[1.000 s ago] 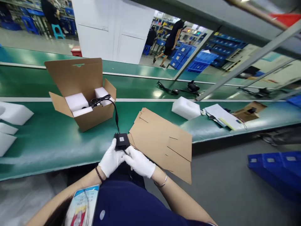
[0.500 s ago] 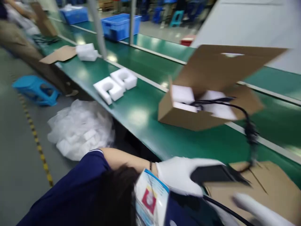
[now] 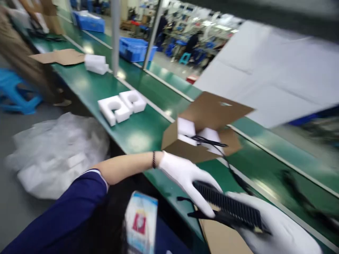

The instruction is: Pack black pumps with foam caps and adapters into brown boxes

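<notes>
A black comb-toothed hair styler (image 3: 230, 204) is between my hands, tilted down to the right, its row of teeth facing up. My left hand (image 3: 189, 180), in a white glove, grips its upper left end between thumb and fingers. My right hand (image 3: 280, 225), also gloved and blurred by motion, is closed around its lower right part. Beneath the teeth shows a second black arm of the styler. A black cord (image 3: 233, 173) runs from the open cardboard box (image 3: 169, 141) toward my right hand. White foam blocks (image 3: 186, 127) sit inside that box.
Flattened cardboard (image 3: 225, 234) lies under the styler. Two white foam inserts (image 3: 115, 107) rest on the green bench (image 3: 135, 139). A blurred black object (image 3: 302, 195) lies at the right. A clear bag of foam (image 3: 60, 155) is on the floor. A co-worker (image 3: 23, 53) stands far left.
My left hand has moved up and left relative to the box, and the styler's teeth now show. My right hand has come up and closed on its lower end. The view has shifted.
</notes>
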The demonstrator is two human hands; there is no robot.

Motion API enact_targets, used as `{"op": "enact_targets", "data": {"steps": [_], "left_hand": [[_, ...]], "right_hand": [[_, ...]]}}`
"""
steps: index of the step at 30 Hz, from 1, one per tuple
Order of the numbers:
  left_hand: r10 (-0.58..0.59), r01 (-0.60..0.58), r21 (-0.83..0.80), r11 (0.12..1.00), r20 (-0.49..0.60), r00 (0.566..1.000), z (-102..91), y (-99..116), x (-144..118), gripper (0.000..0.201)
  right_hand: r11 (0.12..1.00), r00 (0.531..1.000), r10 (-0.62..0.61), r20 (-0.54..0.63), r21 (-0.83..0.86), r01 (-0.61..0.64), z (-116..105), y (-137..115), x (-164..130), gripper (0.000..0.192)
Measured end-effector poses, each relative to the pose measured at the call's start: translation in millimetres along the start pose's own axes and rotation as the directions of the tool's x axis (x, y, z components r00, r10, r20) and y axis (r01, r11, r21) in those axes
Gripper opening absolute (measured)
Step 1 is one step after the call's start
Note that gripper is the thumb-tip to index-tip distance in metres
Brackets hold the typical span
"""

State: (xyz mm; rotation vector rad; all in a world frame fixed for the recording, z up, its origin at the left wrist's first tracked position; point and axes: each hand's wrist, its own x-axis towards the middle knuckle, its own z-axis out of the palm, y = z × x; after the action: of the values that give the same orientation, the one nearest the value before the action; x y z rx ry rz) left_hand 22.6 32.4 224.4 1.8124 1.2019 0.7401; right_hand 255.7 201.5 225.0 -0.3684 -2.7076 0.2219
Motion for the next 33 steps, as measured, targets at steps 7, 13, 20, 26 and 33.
{"op": "enact_targets", "data": {"steps": [7,13,20,26,33], "left_hand": [[-0.169,0.313,0.776,0.548,-0.264,0.950,-84.5,-48.5,88.4,0.110],[-0.356,0.312,0.860,0.404,-0.167,0.920,-70.3,-67.4,97.6,0.074],[-0.206,0.325,0.843,0.429,-0.259,0.944,-29.3,-60.7,63.0,0.062],[-0.224,0.373,0.820,0.433,-0.303,0.926,-18.3,-54.9,58.6,0.072],[-0.173,0.403,0.763,0.505,-0.368,0.913,-19.2,-56.4,51.9,0.068]], "right_hand": [[0.912,0.886,0.402,-0.230,0.015,-0.410,-60.7,-13.4,78.1,0.037],[0.870,0.969,0.209,0.129,-0.478,-0.123,-39.4,-3.8,176.3,0.037],[0.793,0.861,0.172,0.479,-0.586,0.168,4.3,-5.8,213.2,0.030],[0.814,0.839,0.160,0.520,-0.550,0.186,30.8,-35.0,216.9,0.027],[0.868,0.795,0.102,0.598,-0.444,0.223,74.1,-36.8,224.3,0.033]]}}
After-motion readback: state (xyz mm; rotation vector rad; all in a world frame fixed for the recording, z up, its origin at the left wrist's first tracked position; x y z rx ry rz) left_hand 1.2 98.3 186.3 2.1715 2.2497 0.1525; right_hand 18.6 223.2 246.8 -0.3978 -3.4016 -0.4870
